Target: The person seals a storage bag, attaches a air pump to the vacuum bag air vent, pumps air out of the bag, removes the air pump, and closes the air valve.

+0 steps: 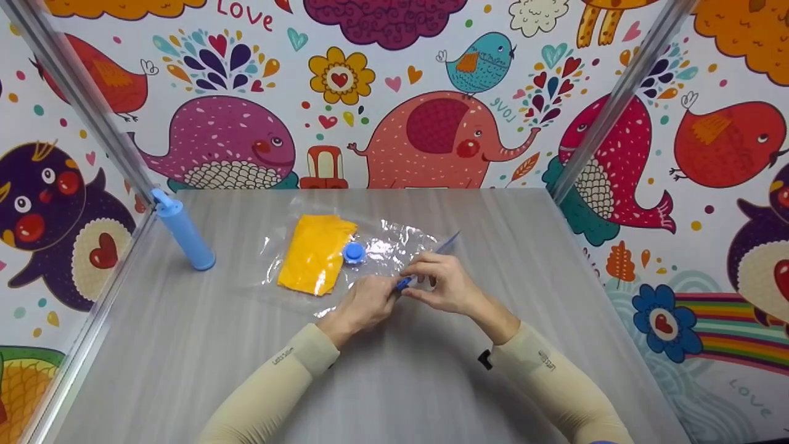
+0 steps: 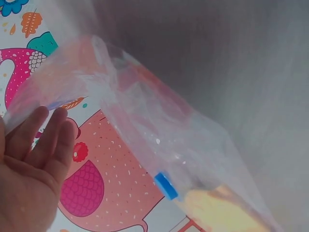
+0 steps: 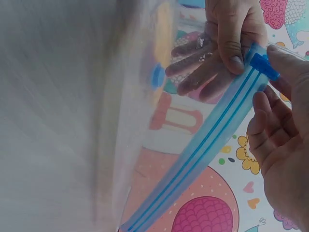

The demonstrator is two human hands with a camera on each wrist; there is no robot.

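The left hand point(image 1: 368, 302) pinches the bag point(image 1: 394, 237) beside the slider point(image 3: 263, 66), thumb in front, fingers behind, probably steadying the edge while the right hand point(image 1: 453, 283) clamps the slider between thumb and fingertip. From both hands, the bag spreads towards 11 o'clock, its cloth point(image 1: 314, 253) at 10.

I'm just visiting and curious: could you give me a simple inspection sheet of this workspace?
Surface: grey wood-grain table.
Job's things: clear zip bag with a folded yellow cloth inside, a round blue valve and a blue zip slider.
Clutter: only a light-blue hand pump, apart from the bag, back left.
Grips: left hand holds the bag's edge; right hand appears to pinch the slider.
Cables: nothing seen.
Surroundings: cartoon-print walls, metal corner posts.
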